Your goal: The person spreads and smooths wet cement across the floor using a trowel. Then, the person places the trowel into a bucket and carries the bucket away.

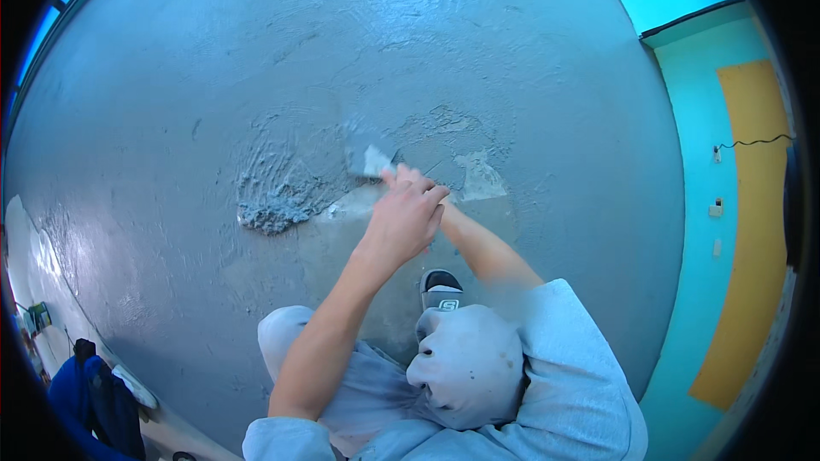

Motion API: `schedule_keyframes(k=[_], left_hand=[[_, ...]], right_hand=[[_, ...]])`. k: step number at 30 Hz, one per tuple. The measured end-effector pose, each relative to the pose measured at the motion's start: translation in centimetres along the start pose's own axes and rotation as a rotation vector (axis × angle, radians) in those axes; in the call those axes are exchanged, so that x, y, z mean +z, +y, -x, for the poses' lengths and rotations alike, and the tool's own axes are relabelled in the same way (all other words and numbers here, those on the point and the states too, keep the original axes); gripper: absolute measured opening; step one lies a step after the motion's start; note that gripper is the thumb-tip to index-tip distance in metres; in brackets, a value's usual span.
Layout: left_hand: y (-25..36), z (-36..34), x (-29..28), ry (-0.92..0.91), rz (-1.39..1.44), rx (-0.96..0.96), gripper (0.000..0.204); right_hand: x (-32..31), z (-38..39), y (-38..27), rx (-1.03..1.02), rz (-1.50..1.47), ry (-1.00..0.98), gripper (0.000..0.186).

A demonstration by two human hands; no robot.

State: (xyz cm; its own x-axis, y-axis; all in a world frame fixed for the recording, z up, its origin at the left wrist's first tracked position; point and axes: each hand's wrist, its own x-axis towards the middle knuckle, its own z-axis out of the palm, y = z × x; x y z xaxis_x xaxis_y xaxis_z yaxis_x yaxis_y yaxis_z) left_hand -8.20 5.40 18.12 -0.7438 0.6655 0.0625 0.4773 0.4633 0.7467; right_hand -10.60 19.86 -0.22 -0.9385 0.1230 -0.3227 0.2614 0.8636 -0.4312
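Observation:
My left hand (pixel 406 212) is closed over the handle end of a metal trowel (pixel 372 159), together with my right hand (pixel 440 201), which is mostly hidden behind it. The trowel's blade lies against the wet grey floor coating (pixel 564 162). Left of it sits a lumpy heap of grey mortar (pixel 278 209); ridged, rough patches surround the blade, and a smoother bare patch (pixel 478 175) shows to the right.
My sandalled foot (pixel 440 283) and bent knees are below my hands. A turquoise wall (pixel 679 94) with an orange panel (pixel 747 222), sockets and a cord runs along the right. Dark blue cloth (pixel 94 397) and clutter lie at the lower left edge.

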Motion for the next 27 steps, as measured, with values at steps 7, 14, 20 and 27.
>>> schedule_keyframes(k=[7, 14, 20, 27], left_hand=[[1.7, -0.3, 0.5, -0.099, -0.037, -0.010, 0.022], [2.9, -0.8, 2.5, -0.134, 0.037, 0.088, 0.024], [2.8, -0.6, 2.1, -0.163, 0.058, 0.080, 0.023], [2.5, -0.2, 0.8, -0.130, 0.055, 0.112, 0.024]], right_hand=[[-5.8, 3.7, 2.5, -0.338, 0.297, -0.084, 0.047], [-10.8, 6.8, 12.5, 0.607, 0.159, 0.176, 0.052], [-3.5, 24.6, 16.2, 0.789, -0.153, 0.226, 0.051], [-3.4, 35.4, 14.1, 1.035, -0.476, 0.404, 0.048]])
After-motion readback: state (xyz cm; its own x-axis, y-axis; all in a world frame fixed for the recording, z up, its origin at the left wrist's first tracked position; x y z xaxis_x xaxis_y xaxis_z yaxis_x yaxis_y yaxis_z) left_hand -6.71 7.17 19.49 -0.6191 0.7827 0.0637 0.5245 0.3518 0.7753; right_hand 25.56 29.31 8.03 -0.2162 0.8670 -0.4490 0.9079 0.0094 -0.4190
